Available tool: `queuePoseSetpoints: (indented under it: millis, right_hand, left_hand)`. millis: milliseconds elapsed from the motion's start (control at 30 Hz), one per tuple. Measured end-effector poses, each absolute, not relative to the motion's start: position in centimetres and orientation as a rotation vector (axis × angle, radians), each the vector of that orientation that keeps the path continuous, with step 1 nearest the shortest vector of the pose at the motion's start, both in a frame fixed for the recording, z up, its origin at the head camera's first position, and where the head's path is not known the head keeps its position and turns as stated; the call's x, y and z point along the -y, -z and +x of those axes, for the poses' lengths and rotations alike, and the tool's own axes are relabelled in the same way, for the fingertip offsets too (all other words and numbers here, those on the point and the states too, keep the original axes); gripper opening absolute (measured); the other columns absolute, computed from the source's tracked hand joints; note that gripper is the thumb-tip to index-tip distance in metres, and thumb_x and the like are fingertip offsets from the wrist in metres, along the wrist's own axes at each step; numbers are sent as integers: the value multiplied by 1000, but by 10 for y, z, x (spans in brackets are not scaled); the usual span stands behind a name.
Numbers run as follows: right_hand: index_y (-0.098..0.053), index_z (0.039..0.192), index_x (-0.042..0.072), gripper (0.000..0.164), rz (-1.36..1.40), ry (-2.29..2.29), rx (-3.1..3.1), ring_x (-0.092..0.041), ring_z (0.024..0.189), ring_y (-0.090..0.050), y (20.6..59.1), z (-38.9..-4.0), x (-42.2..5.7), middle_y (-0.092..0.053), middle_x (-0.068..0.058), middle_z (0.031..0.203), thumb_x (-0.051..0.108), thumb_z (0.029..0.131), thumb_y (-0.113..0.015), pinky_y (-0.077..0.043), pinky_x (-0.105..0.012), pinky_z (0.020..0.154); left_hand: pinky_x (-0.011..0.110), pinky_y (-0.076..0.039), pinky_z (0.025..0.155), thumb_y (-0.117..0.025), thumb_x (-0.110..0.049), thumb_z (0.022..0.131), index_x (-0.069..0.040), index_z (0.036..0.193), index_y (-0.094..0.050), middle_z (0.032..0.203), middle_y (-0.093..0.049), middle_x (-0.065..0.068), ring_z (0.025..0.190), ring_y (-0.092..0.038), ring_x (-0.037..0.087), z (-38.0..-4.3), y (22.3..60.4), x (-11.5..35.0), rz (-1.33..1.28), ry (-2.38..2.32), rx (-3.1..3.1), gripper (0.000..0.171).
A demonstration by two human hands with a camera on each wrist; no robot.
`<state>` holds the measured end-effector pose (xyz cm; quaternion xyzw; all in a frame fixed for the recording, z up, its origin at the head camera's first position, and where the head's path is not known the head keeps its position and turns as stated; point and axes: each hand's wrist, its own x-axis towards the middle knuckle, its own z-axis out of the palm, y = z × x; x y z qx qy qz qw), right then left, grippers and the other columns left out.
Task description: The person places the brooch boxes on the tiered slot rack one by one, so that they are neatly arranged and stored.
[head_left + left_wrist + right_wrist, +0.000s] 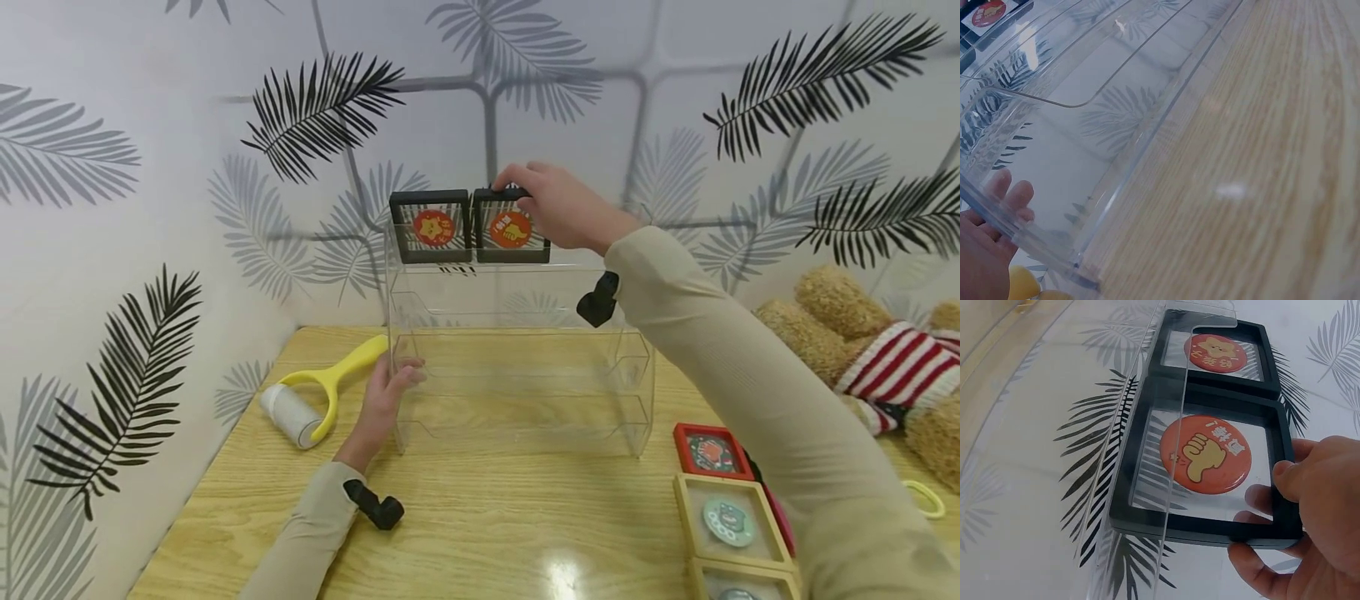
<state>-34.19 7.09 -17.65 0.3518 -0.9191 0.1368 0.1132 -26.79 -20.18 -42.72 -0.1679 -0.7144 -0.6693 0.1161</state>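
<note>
A clear acrylic rack [525, 333] with several tiers stands on the wooden table. My left hand [379, 410] grips its left side panel; in the left wrist view the fingertips [1018, 194] show through the plastic. On the top tier, two black square frames stand side by side. My right hand [566, 208] pinches the right frame [513, 257] at its upper right corner, thumb on the front and fingers behind. Inside it is a round red badge [1205, 454] with a yellow thumbs-up. The left frame [435, 257] holds a red badge [433, 227] with a yellow star figure.
A yellow-handled lint roller [330, 379] lies left of the rack. To the right are a red frame [678, 446] and wooden frames [684, 508], partly behind my right sleeve. A teddy bear [832, 308] in a striped top sits farther right. A leaf-patterned wall [187, 208] stands behind.
</note>
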Motion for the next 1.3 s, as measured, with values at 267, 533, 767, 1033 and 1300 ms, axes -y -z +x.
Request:
queuePoseSetpoints:
  millis: [267,533,767,1033,1300]
  right_hand:
    - [-47,132,11,44,1043,-376,2624,-37,107,-48,179,-339,-74,-52,-24,114,-4,91,-39,-40,-50,92]
    - [-46,134,12,54,1004,-355,2685,-38,116,-50,177,-336,-81,-52,-22,123,-11,87,-33,-41,-48,92]
    - [-48,131,10,54,992,-370,2668,-40,119,-49,176,-334,-101,-54,-24,122,-14,86,-30,-40,-50,96]
    - [-41,141,11,48,966,-449,2651,-38,114,-44,180,-326,-126,-45,-25,128,-2,94,-43,-38,-51,93]
    - [-43,135,-2,44,805,-546,2365,-40,110,-43,192,-310,-169,-45,-26,125,-4,92,-48,-37,-52,93]
  left_hand:
    - [20,-40,94,-40,-14,100,8,138,-34,110,-58,-7,105,-54,2,-268,428,202,-492,1972,2090,45]
    - [19,-41,94,-39,-11,100,8,141,-31,109,-58,-6,107,-55,6,-268,429,201,-494,1970,2083,46]
    - [28,-39,98,-39,-14,100,8,138,-34,115,-58,10,109,-53,7,-267,428,201,-478,1960,2113,44]
    - [23,-39,98,-38,-14,100,8,132,-40,124,-52,25,110,-54,13,-268,428,201,-457,1923,2151,39]
    - [17,-38,96,-38,-14,101,9,116,-48,127,-49,33,114,-51,8,-267,424,199,-448,1913,2168,29]
